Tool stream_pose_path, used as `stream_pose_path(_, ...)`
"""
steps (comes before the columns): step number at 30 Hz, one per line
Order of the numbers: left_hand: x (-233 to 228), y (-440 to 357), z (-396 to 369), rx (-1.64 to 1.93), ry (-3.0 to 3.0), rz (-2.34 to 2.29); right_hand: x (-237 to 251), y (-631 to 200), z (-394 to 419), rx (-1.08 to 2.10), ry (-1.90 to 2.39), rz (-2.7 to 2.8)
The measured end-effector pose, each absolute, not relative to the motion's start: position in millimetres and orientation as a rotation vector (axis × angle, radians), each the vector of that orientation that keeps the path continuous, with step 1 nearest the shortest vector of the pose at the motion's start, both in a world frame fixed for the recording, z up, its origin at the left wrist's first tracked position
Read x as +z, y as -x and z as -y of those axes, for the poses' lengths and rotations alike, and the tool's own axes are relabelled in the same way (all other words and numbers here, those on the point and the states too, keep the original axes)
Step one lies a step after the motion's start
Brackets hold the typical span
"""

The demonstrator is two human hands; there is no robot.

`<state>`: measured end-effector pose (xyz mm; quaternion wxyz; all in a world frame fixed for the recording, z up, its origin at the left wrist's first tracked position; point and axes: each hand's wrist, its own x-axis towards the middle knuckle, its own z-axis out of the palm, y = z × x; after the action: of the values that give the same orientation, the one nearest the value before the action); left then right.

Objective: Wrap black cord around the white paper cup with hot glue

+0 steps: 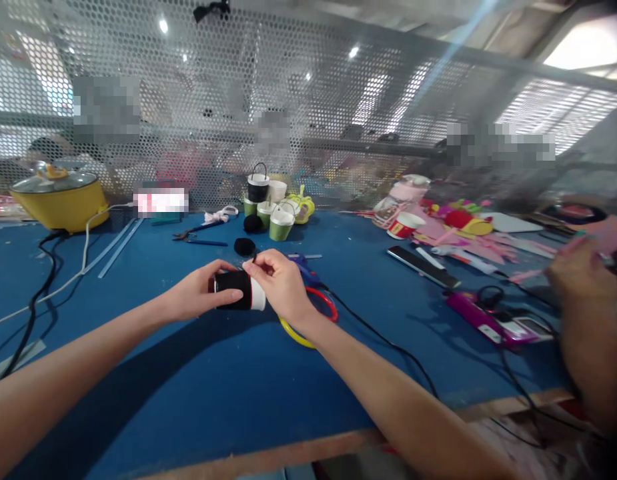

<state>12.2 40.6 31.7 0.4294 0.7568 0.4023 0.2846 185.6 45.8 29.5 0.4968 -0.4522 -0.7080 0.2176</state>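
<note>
Both hands at a black-wrapped paper cup, held just above the blue tabletop [198,393], mid-scene.

Left hand [195,293] has its fingers closed round the cup [238,291], which lies on its side, white rim to the right. Right hand [281,283] pinches a small black piece at the cup's upper edge, thumb and forefinger shut on it; what the piece is cannot be told. Step in hand, as judged: fixing the black trim or handle to the cup. Next move likely calls for steady pressure at the rim while the left hand keeps the cup from rolling. A black pompom [245,246] lies just beyond; finished green cups [281,225] stand farther back. Another person's hand [581,280] works at far right.
</note>
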Motion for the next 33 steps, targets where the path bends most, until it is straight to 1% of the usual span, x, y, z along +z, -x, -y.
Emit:
stream_pose_path(6,24,-13,-38,0.821,-1.894,-0.911,40,-195,-46,0.637,1.117,1.827)
stream_pose_path(11,20,-11,-29,0.857,-1.967,-0.955,44,-196,-44,0.733,1.133,1.867)
stream_pose_path(20,15,-14,-21,0.786,-2.254,-0.941,46,-196,-42,0.802,1.086,1.878)
stream_pose_path(28,14,-14,-13,0.849,-2.449,-0.866,37,-194,-51,1.101,1.073,1.819)
stream_pose_path(30,13,-15,-12,0.820,-2.507,-0.833,34,-192,-53,1.111,1.083,1.851)
stream_pose_path(33,13,-16,-11,0.792,-2.539,-0.843,33,-193,-58,1.021,1.164,1.932)
